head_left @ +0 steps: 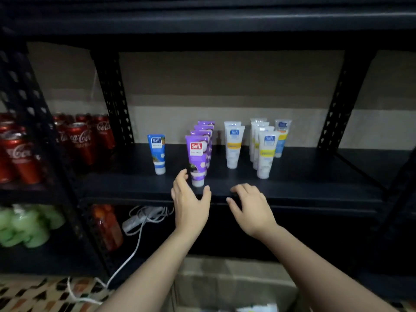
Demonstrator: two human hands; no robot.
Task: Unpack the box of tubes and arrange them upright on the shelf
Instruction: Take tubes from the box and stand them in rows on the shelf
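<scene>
Several tubes stand upright, cap down, on the black shelf [304,176]. A blue tube [157,154] stands alone at the left. To its right runs a row of purple tubes, and the front purple tube [197,159] is nearest me. White tubes with yellow bands [266,154] stand further right, in rows. My left hand [190,202] is just below the front purple tube, fingers spread around its cap without gripping it. Over the shelf's front edge hovers my right hand [251,207], fingers relaxed and holding nothing. The cardboard box [234,287] sits low between my forearms.
Red cola cans [78,140] fill the neighbouring shelf bay at the left. Green bottles [24,226] and an orange bottle [107,226] stand on the lower level. A white power strip and cable [139,221] hang there. Black perforated uprights [112,95] frame the bay.
</scene>
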